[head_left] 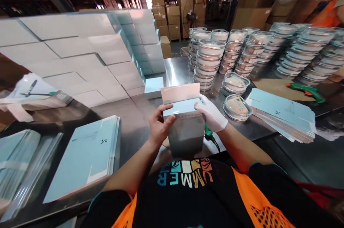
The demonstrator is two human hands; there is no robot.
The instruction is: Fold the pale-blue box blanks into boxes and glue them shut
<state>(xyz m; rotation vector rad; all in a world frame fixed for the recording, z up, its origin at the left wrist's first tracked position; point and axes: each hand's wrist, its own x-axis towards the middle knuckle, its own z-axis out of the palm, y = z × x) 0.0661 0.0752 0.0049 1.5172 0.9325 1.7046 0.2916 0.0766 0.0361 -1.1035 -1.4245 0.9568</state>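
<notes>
In front of my chest is a small white cardboard box point(186, 133) with one flap standing up at its far side. My bare left hand point(160, 124) grips the box's left side, thumb on the near top edge. On the opposite side my right hand point(212, 114), in a white glove with bare fingertips showing, holds the top right corner. What the box contains is hidden. Just beyond it to the left sits a closed white box point(154, 87). To the right lie clear round lidded containers point(237, 107), nearest my right hand.
A wall of stacked white boxes point(88, 52) rises at the left. Flat box blanks lie in a left stack point(83, 152) and a right pile point(282, 111). Tall container stacks point(208, 65) line the back right. A green glue gun point(309, 91) rests on cardboard. Another person point(326, 13) stands far right.
</notes>
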